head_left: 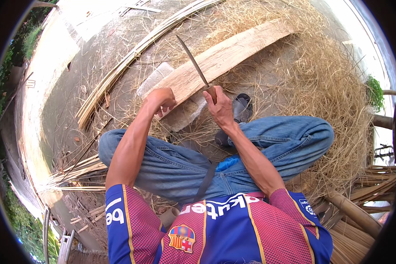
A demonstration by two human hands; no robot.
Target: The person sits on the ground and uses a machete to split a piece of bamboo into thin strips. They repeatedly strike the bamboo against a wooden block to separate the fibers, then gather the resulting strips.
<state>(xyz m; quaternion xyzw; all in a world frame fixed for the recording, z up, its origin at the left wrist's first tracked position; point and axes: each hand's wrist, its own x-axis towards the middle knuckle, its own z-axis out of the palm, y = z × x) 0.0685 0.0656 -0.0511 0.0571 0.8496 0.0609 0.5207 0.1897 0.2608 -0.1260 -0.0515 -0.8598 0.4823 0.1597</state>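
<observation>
My right hand is closed around the wooden handle of a long narrow knife. Its dark blade points up and away to the left, passing over a wooden plank. At the plank's near end is my left hand, with the fingers curled under. Whatever those fingers may hold is hidden. The plank slopes from beside that hand toward the far right, its near part resting on a pale block.
Thin shavings are heaped on the right and beyond the plank. A bundle of long split strips lies to the left. More strips lie by my left knee. A bamboo pole is at the lower right. My sandalled foot is beside the plank.
</observation>
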